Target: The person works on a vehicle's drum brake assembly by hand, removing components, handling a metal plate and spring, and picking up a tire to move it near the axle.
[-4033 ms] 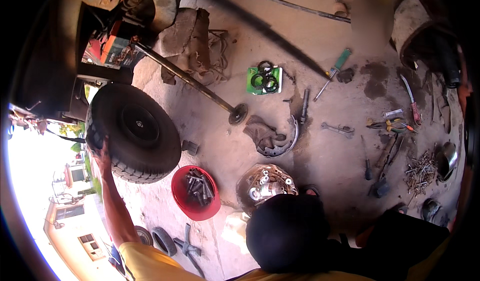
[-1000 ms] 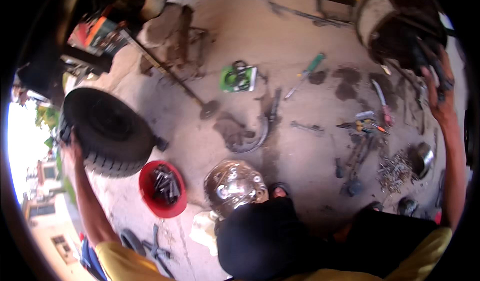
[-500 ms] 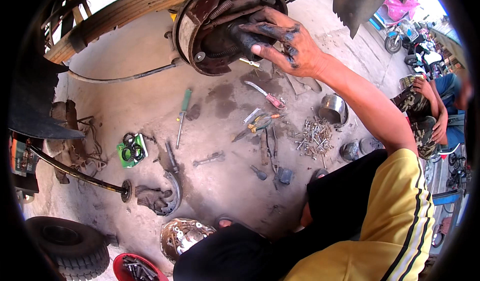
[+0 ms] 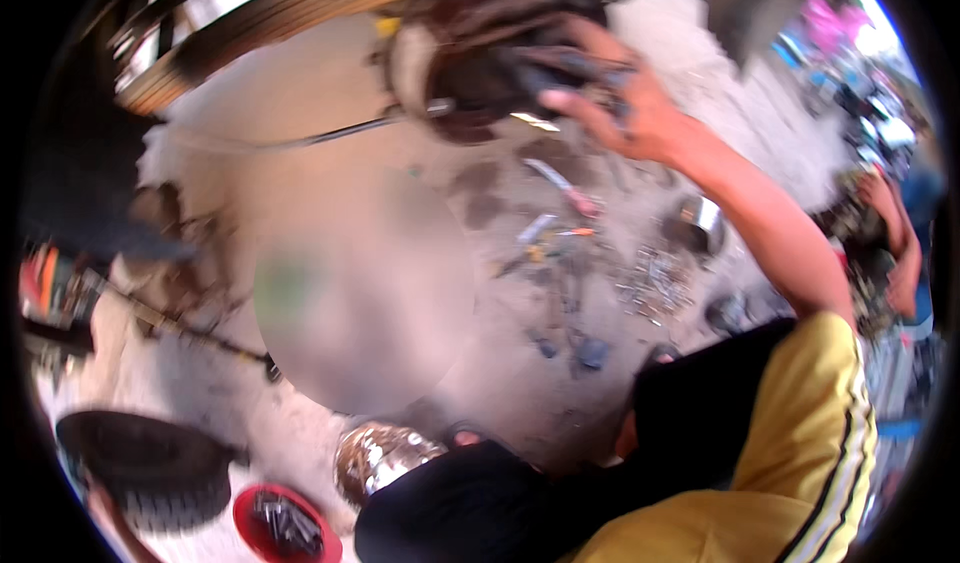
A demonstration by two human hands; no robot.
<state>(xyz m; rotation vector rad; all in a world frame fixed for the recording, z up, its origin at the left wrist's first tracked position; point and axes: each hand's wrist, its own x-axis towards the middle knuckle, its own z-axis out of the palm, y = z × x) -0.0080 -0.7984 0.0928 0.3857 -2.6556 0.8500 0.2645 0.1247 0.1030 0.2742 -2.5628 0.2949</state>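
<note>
Gripping a dark hub (image 4: 512, 81) with the right hand (image 4: 622, 98), left hand (image 4: 103, 509) at a black wheel (image 4: 145, 468) (its grip unclear)

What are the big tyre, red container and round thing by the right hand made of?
Tyre: rubber-looking, dull black, grooved tread. Red container: probably plastic, smooth, evenly coloured. Round thing by the right hand: likely metal, brown and rusty-looking, though blur leaves that unsure.

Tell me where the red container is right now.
The red container sits at the lower left of the head view, just right of the black tyre and left of the person's black trouser leg.
</note>
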